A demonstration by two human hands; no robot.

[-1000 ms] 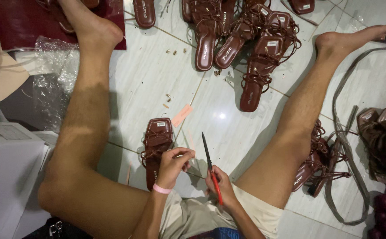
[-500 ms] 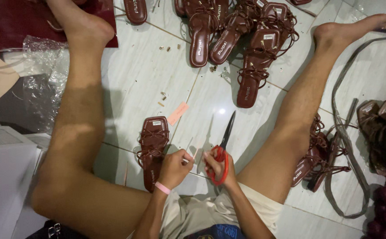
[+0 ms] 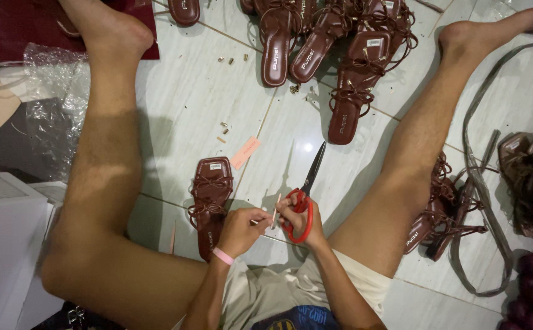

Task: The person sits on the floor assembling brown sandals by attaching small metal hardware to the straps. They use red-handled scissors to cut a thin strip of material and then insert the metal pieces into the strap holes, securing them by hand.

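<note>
Two hands meet low between your bare legs as you sit on the pale tiled floor (image 3: 217, 79). Your right hand (image 3: 303, 217) has its fingers through the red handles of the scissors (image 3: 303, 195), gripping them tight, and the dark blades point up and away from you. Your left hand (image 3: 239, 231) wears a pink wristband (image 3: 222, 255) and pinches a small thin pale strip (image 3: 273, 211) that reaches across to your right hand. Just beside your left hand, one brown strappy sandal (image 3: 210, 201) lies flat on the floor with its toe away from you. A small pink tag (image 3: 245, 153) lies near that sandal's toe. More brown sandals (image 3: 315, 43) lie in a bunch farther off, between your feet. Another pile of sandals (image 3: 440, 211) sits by your right leg, next to a long grey strap (image 3: 480, 201). White boxes (image 3: 3, 238) and a crinkly clear plastic bag (image 3: 52, 104) sit by your left leg.
</note>
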